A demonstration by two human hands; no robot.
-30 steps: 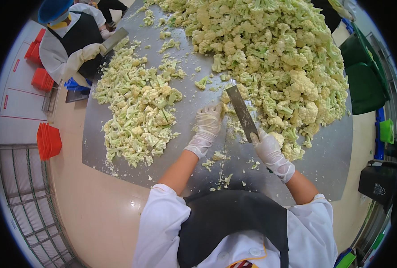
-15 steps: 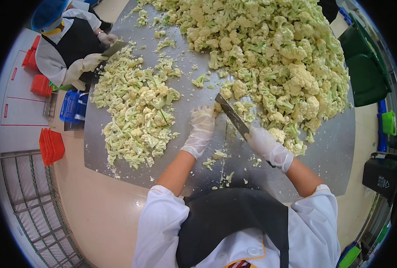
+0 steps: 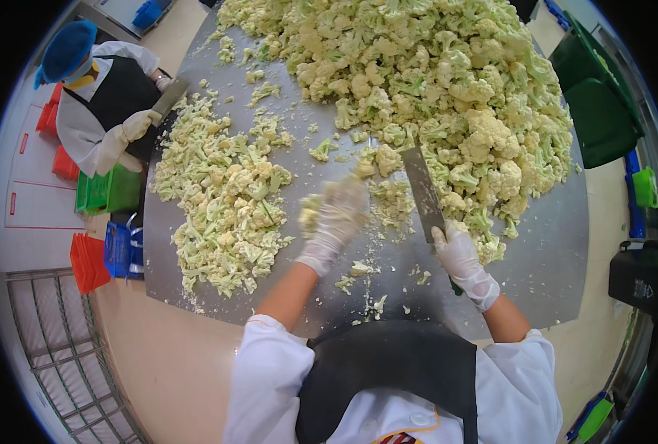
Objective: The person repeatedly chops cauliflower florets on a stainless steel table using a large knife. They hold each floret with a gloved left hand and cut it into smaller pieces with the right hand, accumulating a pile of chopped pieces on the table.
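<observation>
My right hand (image 3: 462, 260), in a thin clear glove, grips a wide-bladed knife (image 3: 422, 192). Its blade points away from me, beside the near edge of the large heap of cauliflower (image 3: 447, 81). My left hand (image 3: 341, 214), gloved too, is smeared by motion over the metal table, and its fingers cannot be made out. Blurred cauliflower pieces (image 3: 309, 213) show at its left side. Just beyond that hand lie more florets (image 3: 387, 159). Further left spreads a lower pile of small cut cauliflower (image 3: 229, 214).
Across the table's left side, a co-worker (image 3: 111, 103) in a blue cap and black apron holds another broad knife (image 3: 170, 100). Red baskets (image 3: 88, 263), a green crate (image 3: 111, 191) and a blue basket (image 3: 124, 248) stand at left. A dark green bin (image 3: 599, 96) stands at right.
My left hand has swung about, now blurred, with cauliflower pieces at its left. The knife has moved right, away from that hand, and turned more upright. The co-worker's knife has shifted left.
</observation>
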